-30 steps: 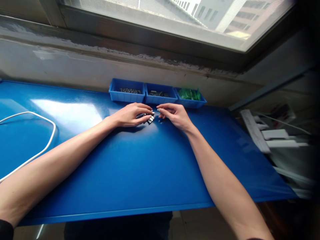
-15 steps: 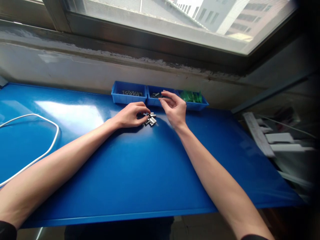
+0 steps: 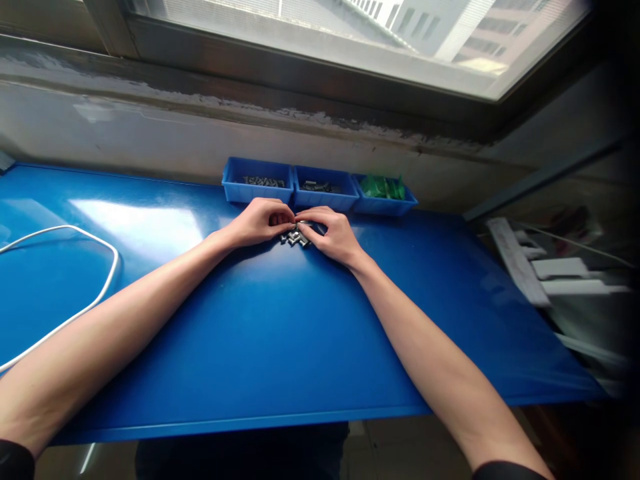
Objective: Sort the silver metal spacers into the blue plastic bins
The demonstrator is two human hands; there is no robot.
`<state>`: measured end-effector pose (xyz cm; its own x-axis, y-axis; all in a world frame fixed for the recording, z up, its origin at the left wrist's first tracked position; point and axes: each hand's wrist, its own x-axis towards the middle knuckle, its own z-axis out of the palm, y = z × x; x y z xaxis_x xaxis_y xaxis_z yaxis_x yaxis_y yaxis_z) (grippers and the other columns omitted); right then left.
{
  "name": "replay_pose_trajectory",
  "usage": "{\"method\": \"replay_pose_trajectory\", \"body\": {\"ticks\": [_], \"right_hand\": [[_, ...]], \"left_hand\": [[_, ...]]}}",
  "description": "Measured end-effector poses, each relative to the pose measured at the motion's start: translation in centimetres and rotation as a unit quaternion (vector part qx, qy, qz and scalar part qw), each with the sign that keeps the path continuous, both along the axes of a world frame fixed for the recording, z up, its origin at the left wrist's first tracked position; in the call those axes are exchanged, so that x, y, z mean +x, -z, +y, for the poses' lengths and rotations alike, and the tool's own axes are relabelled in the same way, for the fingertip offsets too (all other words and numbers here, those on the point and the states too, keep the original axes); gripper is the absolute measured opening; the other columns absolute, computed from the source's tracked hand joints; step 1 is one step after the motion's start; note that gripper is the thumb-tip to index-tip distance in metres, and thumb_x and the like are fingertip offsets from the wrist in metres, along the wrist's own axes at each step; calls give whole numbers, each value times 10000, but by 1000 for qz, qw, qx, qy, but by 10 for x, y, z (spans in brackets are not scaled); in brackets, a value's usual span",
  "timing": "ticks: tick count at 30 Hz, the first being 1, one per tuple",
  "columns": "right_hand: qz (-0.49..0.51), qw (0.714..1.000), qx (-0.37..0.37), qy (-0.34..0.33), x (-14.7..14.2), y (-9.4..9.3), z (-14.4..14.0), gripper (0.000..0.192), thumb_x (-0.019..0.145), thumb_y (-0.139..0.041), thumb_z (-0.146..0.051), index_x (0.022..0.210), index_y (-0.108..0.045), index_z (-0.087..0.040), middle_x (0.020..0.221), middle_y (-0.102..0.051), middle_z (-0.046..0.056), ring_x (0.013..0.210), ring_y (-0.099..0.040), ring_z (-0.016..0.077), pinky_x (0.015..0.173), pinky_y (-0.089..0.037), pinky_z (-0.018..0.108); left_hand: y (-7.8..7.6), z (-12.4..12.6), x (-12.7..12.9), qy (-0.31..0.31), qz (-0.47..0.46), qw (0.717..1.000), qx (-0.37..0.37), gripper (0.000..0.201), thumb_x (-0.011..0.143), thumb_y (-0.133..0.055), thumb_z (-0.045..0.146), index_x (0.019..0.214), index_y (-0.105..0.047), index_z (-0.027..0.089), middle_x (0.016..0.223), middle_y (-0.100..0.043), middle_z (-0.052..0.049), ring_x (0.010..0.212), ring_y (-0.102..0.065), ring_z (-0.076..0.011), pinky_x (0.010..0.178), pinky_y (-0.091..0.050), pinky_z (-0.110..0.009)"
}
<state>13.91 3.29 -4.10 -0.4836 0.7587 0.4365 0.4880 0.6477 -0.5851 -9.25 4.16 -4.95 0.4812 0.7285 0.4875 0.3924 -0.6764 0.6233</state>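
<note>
I see both hands meet over the metal parts [image 3: 296,237] piled on the bench [image 3: 280,333]: left hand [image 3: 260,223] and right hand [image 3: 333,233] fingers curl, pinching pieces below the bins [image 3: 320,195].

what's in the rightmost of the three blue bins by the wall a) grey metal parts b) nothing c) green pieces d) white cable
c: the rightmost blue bin holds green pieces, while the other two bins hold small dark grey parts.
</note>
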Motion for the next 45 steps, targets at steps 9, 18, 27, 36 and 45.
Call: {"method": "replay_pose_trajectory", "body": {"ticks": [9, 18, 27, 36, 45], "right_hand": [[18, 999, 3, 36, 3, 6, 4, 141, 902, -721, -261, 987, -826, -220, 984, -829, 58, 939, -731, 247, 858, -553, 372], [38, 997, -40, 50, 2, 4, 5, 115, 886, -720, -283, 853, -804, -212, 894, -815, 45, 830, -714, 214, 756, -509, 337], [28, 998, -28, 56, 3, 6, 7, 116, 849, -720, -241, 898, -818, -202, 913, -788, 56, 819, -687, 208, 774, -514, 341], [24, 997, -42, 57, 4, 6, 8, 136, 832, -717, -246, 910, -820, -205, 923, -780, 55, 840, -690, 212, 792, -522, 345], [11, 997, -34, 67, 0, 5, 6, 138, 836, -731, -274, 915, -818, -204, 872, -766, 54, 838, -678, 217, 818, -524, 353]], "left_hand": [[-2, -3, 2, -6, -115, 986, -120, 261, 905, -735, 379, 988, -721, 132, 901, -763, -58, 810, -716, -169, 755, -557, -264], [-7, -3, 0, 8, -126, 975, -185, 481, 832, -819, 597, 939, -743, 134, 842, -791, -76, 722, -731, -173, 641, -544, -250], [-4, 1, 3, -89, -308, 940, -118, 542, 791, -876, 617, 1017, -729, 147, 816, -792, -68, 738, -792, -201, 717, -643, -292], [6, 13, -4, -111, -393, 903, -132, 739, 828, -852, 613, 1388, -661, 170, 1307, -763, -165, 1173, -771, -307, 1034, -629, -438], [-7, -8, 4, -49, -234, 961, -137, 399, 917, -745, 510, 1016, -785, 126, 826, -796, -82, 682, -755, -178, 700, -611, -285]]}}
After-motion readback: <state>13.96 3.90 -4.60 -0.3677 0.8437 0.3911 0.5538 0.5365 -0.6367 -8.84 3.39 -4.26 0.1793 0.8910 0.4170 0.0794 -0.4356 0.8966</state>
